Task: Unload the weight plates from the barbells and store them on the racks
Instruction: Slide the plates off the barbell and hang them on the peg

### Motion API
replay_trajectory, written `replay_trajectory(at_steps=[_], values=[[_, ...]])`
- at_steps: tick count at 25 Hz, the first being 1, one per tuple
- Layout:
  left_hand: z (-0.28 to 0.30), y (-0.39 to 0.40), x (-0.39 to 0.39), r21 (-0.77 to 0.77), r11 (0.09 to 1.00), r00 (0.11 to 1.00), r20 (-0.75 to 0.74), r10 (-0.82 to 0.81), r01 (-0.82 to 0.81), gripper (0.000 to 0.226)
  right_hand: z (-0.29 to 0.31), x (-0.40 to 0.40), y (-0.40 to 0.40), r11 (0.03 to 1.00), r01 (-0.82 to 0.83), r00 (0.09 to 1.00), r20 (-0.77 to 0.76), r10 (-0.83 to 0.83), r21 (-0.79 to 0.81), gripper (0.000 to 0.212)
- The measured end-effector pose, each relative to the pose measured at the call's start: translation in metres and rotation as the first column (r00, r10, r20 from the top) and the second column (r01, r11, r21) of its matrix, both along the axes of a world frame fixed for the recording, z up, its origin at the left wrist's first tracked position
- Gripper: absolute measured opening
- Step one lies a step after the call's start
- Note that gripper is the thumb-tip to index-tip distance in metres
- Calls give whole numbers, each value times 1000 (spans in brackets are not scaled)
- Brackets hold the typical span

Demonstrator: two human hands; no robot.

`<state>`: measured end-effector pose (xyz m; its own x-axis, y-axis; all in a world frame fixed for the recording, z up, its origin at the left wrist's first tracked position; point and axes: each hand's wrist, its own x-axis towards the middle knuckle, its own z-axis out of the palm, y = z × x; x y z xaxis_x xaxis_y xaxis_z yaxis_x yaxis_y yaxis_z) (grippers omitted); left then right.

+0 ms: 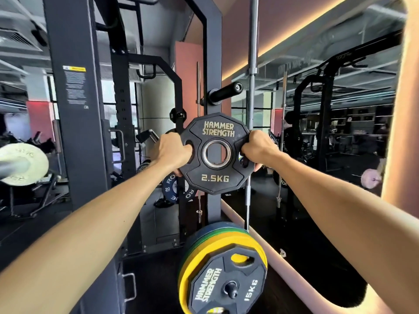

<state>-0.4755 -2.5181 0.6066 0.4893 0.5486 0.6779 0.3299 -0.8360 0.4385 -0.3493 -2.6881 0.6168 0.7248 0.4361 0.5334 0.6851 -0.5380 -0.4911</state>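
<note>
The fingers [190,148] of the left hand [172,152] are curled tight through a hole in the side of a small black plate [216,177]. The fingers of the right hand [257,147] are wrapped tight round the other side of it. So both hands are clamped on the same plate, one on each side, with both arms stretched out straight.

The plate says 2.5KG on it. It is held up in the air, flat side facing the person, right in front of the dark rack post [213,53]. Its round middle hole [216,152] is empty, so it is not on any bar or peg yet.

Up above the plate, a black peg [225,91] sticks out from the post. Nothing is on it. Down low, another peg [231,290] has a black 15KG plate [226,282] at the front, with yellow and green plates stacked behind it.

I think the step now is putting this small plate away on the rack. The plate is off its barbell and is being carried to a peg.

The next move needs good aim. The middle hole has to line up with the end of a peg, most likely the empty one above. The plate would have to go up a bit and then slide on straight. If it tips, the ring in the hole could bump the peg's tip and stop.

Off to the left, a pale plate [23,164] sits on a bar [13,167]. It may need unloading too.
</note>
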Motion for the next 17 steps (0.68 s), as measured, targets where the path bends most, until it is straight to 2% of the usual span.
replay_trajectory(at_steps=[2, 6, 10, 12, 17], values=[[2, 1, 24, 18, 1000, 1000, -7, 23, -23, 19, 3, 25, 0, 1000, 6, 1000, 13, -6, -16, 15], [7, 2, 72, 15, 999, 998, -36, 42, -41, 24, 4, 72, -3, 999, 16, 999, 41, -15, -31, 12], [14, -15, 105, 10, 990, 988, -55, 143, -143, 28, 10, 121, -10, 998, -39, 998, 54, 42, -52, 14], [23, -28, 115, -8, 984, 982, -53, 180, -180, 28, 19, 139, -14, 996, -67, 995, 67, 71, -66, 21], [64, -58, 140, -9, 971, 971, -13, 238, -238, 29, 61, 180, -30, 990, -137, 983, 122, 138, -10, 21]])
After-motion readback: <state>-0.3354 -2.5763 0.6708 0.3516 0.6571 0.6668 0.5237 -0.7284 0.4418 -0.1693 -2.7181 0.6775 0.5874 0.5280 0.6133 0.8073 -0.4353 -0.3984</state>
